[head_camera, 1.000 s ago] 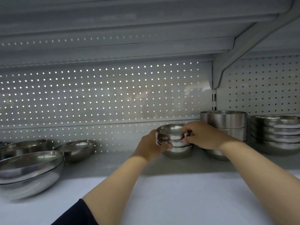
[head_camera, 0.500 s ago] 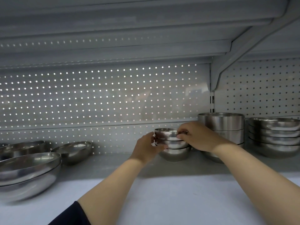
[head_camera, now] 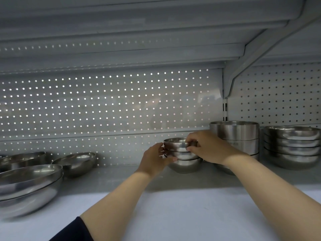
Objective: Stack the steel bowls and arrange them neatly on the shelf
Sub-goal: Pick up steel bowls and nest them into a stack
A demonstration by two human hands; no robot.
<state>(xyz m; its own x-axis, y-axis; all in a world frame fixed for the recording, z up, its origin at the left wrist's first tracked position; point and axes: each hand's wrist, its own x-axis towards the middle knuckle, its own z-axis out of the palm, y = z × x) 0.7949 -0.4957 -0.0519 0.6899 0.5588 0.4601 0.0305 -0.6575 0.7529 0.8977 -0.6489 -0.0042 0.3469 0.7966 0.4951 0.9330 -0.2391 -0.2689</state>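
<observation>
A short stack of three small steel bowls point(head_camera: 182, 154) stands at the back of the grey shelf point(head_camera: 173, 211). My left hand point(head_camera: 155, 160) cups the stack's left side. My right hand point(head_camera: 207, 146) pinches the top bowl's right rim with thumb and fingers. Right of it stands a stack of tall straight-sided steel bowls point(head_camera: 238, 134), partly hidden by my right wrist. Further right is a stack of several wider bowls point(head_camera: 293, 146). On the left lie two large nested bowls point(head_camera: 29, 183), a single tilted bowl point(head_camera: 78, 161) and another bowl point(head_camera: 22, 158) behind.
A perforated back panel point(head_camera: 107, 108) closes the rear. The upper shelf's underside point(head_camera: 139, 32) and a slanted bracket point(head_camera: 257, 49) hang overhead. Bare shelf surface stretches between the left bowls and the small stack, and along the front.
The small stack sits slightly lower and more level than a second ago, resting on the shelf. Both hands stay around it, and the view has shifted a little.
</observation>
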